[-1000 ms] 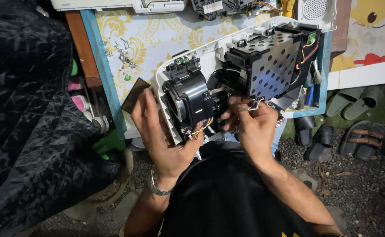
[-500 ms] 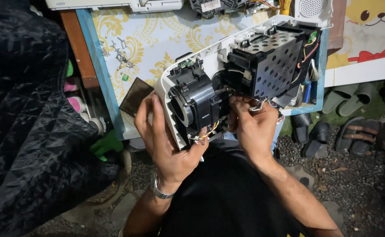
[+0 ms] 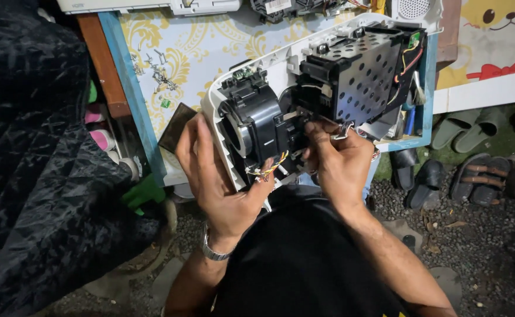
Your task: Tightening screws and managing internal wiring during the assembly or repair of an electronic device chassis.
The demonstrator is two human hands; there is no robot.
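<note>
Risk of snapped wires [image 3: 269, 170]: left hand [image 3: 216, 176] cradles the white casing [image 3: 222, 147] at frame centre, fingers wrapped wide; right hand [image 3: 337, 158] fingers pinch narrow inside the black fan housing [image 3: 257, 120]. Tilted casing could slide off the surface [image 3: 193, 53].

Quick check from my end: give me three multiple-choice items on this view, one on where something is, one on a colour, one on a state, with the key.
1. Where are the loose screws?
A. on the patterned tabletop, upper left
B. on the gravel
C. in the left hand
2. What colour is the device's outer shell?
A. red
B. white
C. green
3. What is the left hand doing?
A. hanging free
B. holding a sandal
C. gripping the shell's edge

Key: 1 A, they lie scattered on the floral tabletop. 2 B, the casing rim is white. 3 C, its fingers wrap the shell while the right hand works at the black module.
</note>
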